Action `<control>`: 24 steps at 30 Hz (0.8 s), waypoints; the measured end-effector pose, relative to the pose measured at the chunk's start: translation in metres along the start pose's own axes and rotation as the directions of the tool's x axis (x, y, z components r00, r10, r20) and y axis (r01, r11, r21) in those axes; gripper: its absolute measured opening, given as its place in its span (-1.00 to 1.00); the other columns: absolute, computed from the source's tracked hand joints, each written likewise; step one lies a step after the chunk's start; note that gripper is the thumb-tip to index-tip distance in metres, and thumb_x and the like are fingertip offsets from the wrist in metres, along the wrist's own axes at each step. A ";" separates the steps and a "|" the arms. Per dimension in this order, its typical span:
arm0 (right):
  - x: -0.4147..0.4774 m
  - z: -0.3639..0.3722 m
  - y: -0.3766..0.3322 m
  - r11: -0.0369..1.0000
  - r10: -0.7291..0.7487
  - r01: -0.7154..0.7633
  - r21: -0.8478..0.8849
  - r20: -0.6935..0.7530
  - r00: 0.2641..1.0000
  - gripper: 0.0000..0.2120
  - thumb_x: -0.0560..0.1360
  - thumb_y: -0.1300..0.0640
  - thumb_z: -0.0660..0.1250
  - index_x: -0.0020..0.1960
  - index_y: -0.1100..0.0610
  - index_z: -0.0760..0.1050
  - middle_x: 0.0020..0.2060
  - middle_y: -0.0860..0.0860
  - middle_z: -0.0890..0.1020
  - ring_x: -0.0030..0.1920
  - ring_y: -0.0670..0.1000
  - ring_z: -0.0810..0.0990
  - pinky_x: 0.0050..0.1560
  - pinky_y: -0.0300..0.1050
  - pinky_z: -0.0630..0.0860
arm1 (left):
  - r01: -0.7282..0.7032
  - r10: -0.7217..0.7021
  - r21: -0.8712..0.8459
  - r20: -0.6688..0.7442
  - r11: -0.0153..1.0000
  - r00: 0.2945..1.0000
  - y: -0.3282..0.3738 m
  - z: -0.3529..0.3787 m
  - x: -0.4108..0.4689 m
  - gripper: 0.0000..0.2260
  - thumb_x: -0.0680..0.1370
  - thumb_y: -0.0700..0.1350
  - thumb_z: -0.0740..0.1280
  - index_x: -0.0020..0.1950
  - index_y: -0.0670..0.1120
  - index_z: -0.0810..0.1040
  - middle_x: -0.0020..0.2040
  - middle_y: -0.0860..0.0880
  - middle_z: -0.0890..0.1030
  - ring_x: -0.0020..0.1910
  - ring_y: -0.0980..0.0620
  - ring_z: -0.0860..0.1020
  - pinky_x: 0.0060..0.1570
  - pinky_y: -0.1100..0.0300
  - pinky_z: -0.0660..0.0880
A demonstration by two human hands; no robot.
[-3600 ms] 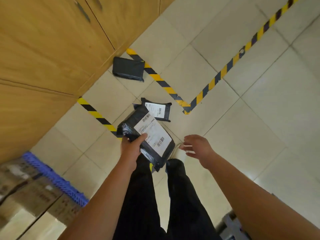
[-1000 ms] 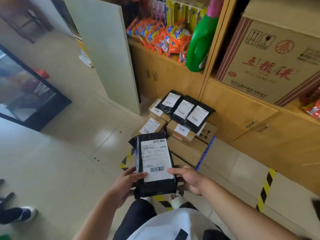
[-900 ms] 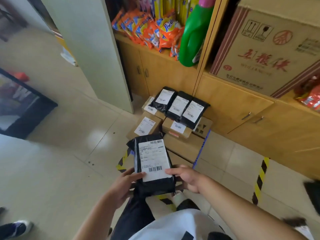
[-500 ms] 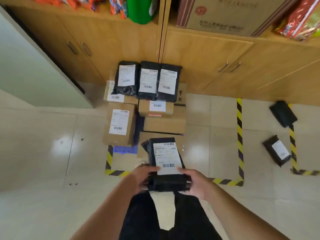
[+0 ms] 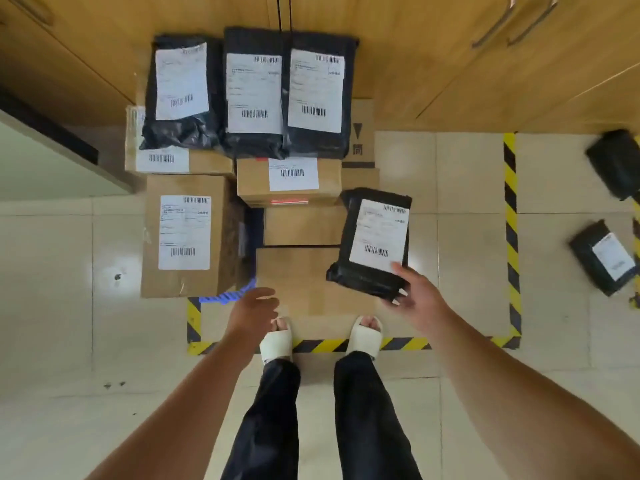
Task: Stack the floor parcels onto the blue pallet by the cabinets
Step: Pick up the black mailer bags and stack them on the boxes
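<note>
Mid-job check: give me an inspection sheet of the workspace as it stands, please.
Surface: tiled floor, hazard tape marking the bay.
Job's things: blue pallet mostly hidden under cardboard boxes; row of black parcels on top at the back; held parcel over the stack's right edge; far floor parcel and near floor parcel lie outside the taped bay, to the right.
Clutter: nothing seen.
Hands: right hand grips the held parcel's near corner; left hand free, holding nothing.
Cables: nothing seen.
Surroundings: wooden cabinets behind the stack; pale panel at left.
</note>
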State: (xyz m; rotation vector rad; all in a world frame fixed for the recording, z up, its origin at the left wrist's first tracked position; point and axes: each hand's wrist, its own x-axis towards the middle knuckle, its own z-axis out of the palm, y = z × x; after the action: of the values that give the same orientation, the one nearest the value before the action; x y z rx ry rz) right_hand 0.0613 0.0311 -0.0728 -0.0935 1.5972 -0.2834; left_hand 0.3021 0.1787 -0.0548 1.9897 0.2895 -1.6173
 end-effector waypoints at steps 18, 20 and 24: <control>0.121 0.042 -0.059 0.935 -0.142 0.180 -0.306 0.143 0.980 -0.57 0.58 0.28 0.26 0.38 -0.06 0.48 0.06 -0.02 0.62 0.02 0.00 0.56 0.21 0.14 0.53 | -0.235 0.533 0.911 0.020 0.339 0.846 0.088 0.048 0.085 -0.18 0.50 -0.10 0.34 0.60 0.16 -0.09 0.62 0.03 -0.19 0.59 -0.11 -0.17 0.53 -0.12 -0.03; 0.103 0.038 -0.062 0.955 -0.138 0.160 -0.249 0.105 0.985 -0.61 0.57 0.24 0.28 0.34 -0.05 0.49 0.09 0.03 0.61 0.06 0.03 0.57 0.15 0.08 0.54 | -0.231 0.518 0.892 -0.004 0.388 0.855 0.083 0.050 0.071 -0.21 0.50 -0.10 0.34 0.60 0.15 -0.06 0.62 0.02 -0.16 0.59 -0.12 -0.15 0.51 -0.13 0.01; 0.028 0.000 -0.051 0.994 -0.047 0.050 -0.096 0.026 0.999 -0.66 0.61 0.20 0.24 0.37 0.04 0.45 0.19 0.10 0.52 0.22 0.13 0.52 0.32 0.15 0.45 | -0.209 0.400 0.861 0.007 0.463 0.916 0.051 0.062 0.014 -0.26 0.51 -0.07 0.33 0.60 0.08 0.01 0.62 -0.02 -0.07 0.58 -0.14 -0.07 0.50 -0.15 0.09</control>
State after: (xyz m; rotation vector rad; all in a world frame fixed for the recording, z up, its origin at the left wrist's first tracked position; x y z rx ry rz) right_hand 0.0541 -0.0250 -0.0881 -0.2099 1.5863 -0.2415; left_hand 0.2790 0.1002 -0.0610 2.6955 -0.9806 -1.4115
